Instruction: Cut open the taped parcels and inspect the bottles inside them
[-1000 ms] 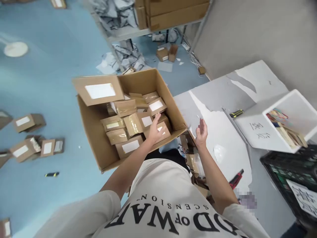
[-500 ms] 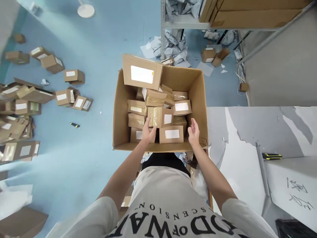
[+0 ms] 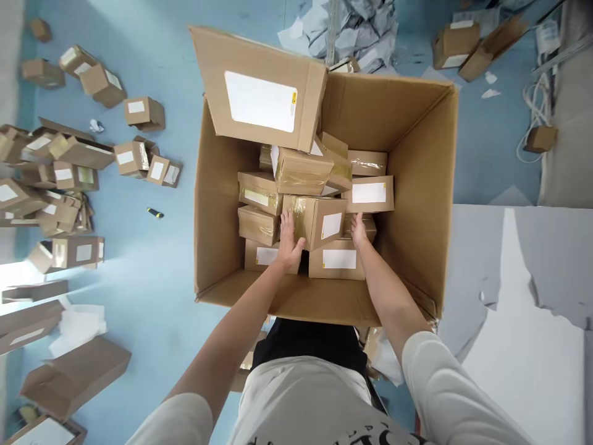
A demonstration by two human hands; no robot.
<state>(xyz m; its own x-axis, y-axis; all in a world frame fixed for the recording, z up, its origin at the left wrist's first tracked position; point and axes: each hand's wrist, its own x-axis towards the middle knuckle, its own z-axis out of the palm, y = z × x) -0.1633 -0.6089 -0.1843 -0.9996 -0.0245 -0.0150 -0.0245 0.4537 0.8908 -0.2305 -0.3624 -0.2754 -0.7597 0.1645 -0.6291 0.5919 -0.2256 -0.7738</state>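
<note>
A large open cardboard box (image 3: 324,304) stands in front of me, piled with several small taped cartons. Both arms reach down into it. My left hand (image 3: 291,246) lies with its fingers stretched out against the left side of a taped carton with a white label (image 3: 320,222). To the right of that carton, my right hand (image 3: 359,230) has its fingers extended beside another carton (image 3: 369,227), just under a labelled carton (image 3: 370,194). Whether its fingertips touch either one I cannot tell. A bigger labelled carton (image 3: 259,86) rests tilted on the pile at the far left.
Several small cartons (image 3: 83,167) lie scattered on the blue floor (image 3: 171,259) at left, near a yellow-black cutter (image 3: 155,212). Crumpled grey packaging (image 3: 361,31) is heaped beyond the box. A grey-white surface (image 3: 523,346) stands at right, and a white cable (image 3: 532,117) hangs behind it.
My view has come closer to the large box. My right hand has moved left from the box's right side to the cartons. My left hand stays at the same taped carton.
</note>
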